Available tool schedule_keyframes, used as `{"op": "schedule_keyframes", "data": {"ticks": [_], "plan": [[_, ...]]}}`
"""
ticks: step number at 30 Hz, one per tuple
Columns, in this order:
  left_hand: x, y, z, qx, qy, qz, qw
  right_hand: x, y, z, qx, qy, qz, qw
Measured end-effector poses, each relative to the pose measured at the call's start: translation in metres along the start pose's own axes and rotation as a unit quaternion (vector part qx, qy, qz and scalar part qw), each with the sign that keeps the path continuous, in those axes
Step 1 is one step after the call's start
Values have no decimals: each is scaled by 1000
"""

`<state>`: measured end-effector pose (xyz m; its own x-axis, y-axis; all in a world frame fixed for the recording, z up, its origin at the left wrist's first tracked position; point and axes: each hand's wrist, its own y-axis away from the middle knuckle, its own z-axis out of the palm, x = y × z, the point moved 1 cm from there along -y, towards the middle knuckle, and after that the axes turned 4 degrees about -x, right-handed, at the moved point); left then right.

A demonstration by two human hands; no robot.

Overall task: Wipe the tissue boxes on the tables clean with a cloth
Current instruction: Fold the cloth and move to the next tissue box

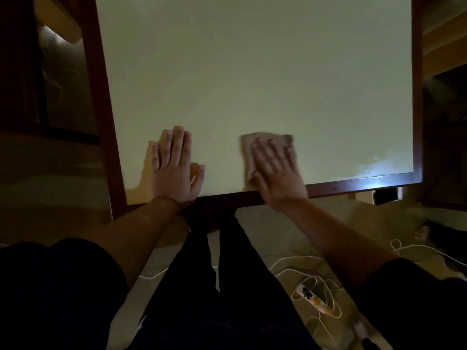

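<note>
Head view: no tissue box in sight.
Right hand point(276, 170) presses cloth point(265, 152) flat, fingers seemingly straight though blurred; left hand point(174, 168) lies flat on table point(252, 72).

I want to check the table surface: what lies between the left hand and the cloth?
Nothing: in the head view, only bare pale table top separates the left hand from the cloth under the right hand.

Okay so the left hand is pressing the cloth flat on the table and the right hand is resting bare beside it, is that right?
Not quite: the hands are swapped. In the head view the right hand presses the cloth flat on the table, and the left hand rests bare beside it.
</note>
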<state>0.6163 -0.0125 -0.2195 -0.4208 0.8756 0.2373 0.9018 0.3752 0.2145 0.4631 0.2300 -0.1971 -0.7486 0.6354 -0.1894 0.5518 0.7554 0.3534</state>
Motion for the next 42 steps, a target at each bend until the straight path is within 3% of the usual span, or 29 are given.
{"op": "schedule_keyframes", "data": {"ticks": [5,10,14,18,21,25,28,33,38,42], "plan": [[-1,0,1,-9,-11,-4,1000,104,22,-11,47,-75,265,960],[0,0,-2,-24,-3,-6,1000,71,36,3,95,-130,434,887],[1,1,-3,-24,8,-5,1000,-19,23,22,85,-102,347,928],[-4,1,-5,-27,61,0,998,-109,9,30,-11,-44,109,993],[-7,6,-11,-16,151,-1,988,-142,10,30,-49,-40,-31,998],[-2,3,-29,-29,235,-46,971,-128,15,6,31,-132,-6,991],[5,7,-41,-33,150,-45,987,-103,8,-14,69,-150,93,982],[10,25,-41,-58,84,-55,993,-77,-21,-39,-61,-97,77,990],[32,10,-66,-186,71,-74,977,-75,-46,-55,-158,-105,63,980],[41,-1,-95,-190,156,-138,960,-67,-53,-68,-183,-109,44,976]]}}
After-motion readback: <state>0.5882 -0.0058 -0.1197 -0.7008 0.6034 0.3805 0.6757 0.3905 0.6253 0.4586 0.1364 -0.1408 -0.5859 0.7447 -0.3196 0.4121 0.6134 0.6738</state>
